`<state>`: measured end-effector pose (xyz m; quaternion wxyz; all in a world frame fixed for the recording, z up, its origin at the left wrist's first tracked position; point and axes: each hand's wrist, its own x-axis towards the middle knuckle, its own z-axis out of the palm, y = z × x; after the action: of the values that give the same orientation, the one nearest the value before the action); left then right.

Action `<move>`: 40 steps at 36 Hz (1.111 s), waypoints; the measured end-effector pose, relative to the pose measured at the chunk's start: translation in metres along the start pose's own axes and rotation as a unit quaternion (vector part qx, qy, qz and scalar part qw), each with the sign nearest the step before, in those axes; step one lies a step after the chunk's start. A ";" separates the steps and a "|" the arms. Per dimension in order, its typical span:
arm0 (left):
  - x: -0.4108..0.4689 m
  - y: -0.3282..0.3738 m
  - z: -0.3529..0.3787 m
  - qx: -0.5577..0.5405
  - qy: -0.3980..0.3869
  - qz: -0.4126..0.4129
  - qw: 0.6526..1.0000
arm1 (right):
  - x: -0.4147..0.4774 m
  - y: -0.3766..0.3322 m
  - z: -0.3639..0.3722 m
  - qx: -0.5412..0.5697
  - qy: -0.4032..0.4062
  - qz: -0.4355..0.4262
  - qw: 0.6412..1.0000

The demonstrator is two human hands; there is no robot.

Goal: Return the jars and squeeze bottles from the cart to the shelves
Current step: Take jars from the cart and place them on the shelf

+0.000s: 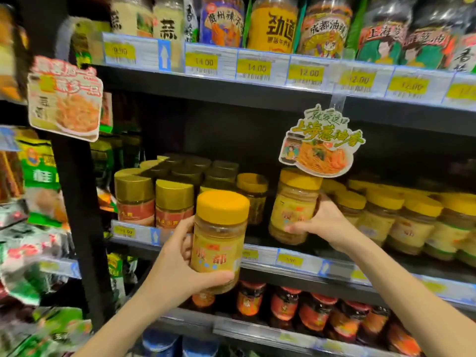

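Observation:
My left hand [177, 261] grips a yellow-lidded jar [219, 238] with a yellow label, held upright in front of the middle shelf's edge. My right hand [322, 222] holds a second, matching yellow-lidded jar [293, 207] from its right side, tilted slightly, over the middle shelf [291, 261]. More jars of the same kind [401, 222] stand in rows to the right of it. The cart is out of view.
Gold-lidded jars [154, 199] fill the middle shelf's left part. A paper noodle sign [319, 145] hangs just above the right jar. Red-lidded jars [319, 315] line the shelf below, big jars [273, 24] the shelf above. Bagged goods [38, 181] hang at left.

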<state>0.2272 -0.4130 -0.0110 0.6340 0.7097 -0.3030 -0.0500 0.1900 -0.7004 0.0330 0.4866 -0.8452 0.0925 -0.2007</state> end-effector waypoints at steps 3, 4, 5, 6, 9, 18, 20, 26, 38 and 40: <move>0.000 -0.003 -0.003 -0.004 0.015 -0.001 1.000 | 0.005 -0.002 0.008 -0.011 -0.038 0.002 0.999; 0.000 -0.004 -0.004 -0.005 0.020 -0.001 1.000 | 0.006 -0.002 0.010 -0.017 -0.051 -0.002 0.999; 0.000 -0.004 -0.005 -0.006 0.023 -0.001 1.000 | 0.006 -0.004 0.013 -0.023 -0.061 -0.006 0.998; 0.000 -0.005 -0.005 -0.006 0.026 0.001 1.000 | 0.008 -0.004 0.015 -0.032 -0.069 -0.008 0.997; 0.001 -0.009 -0.006 0.000 0.030 0.004 1.000 | 0.010 -0.006 0.022 -0.051 -0.090 -0.007 0.995; 0.001 -0.014 -0.006 0.001 0.023 0.008 1.000 | 0.019 -0.002 0.032 -0.078 -0.116 0.011 0.990; 0.002 -0.016 -0.006 -0.004 0.021 0.007 1.000 | 0.023 0.000 0.034 -0.077 -0.114 0.017 0.990; 0.004 -0.018 -0.003 -0.014 0.020 0.004 1.000 | 0.030 0.005 0.038 -0.095 -0.114 0.018 0.989; 0.009 -0.023 0.003 -0.023 0.017 -0.005 1.000 | 0.029 0.002 0.059 -0.127 -0.126 -0.036 0.983; 0.009 -0.022 0.004 -0.023 0.014 -0.005 1.000 | 0.029 0.001 0.059 -0.127 -0.130 -0.046 0.982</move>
<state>0.2411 -0.4203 -0.0293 0.6539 0.6973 -0.2895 -0.0495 0.2413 -0.6642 0.0127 0.3730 -0.9225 0.0142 -0.0982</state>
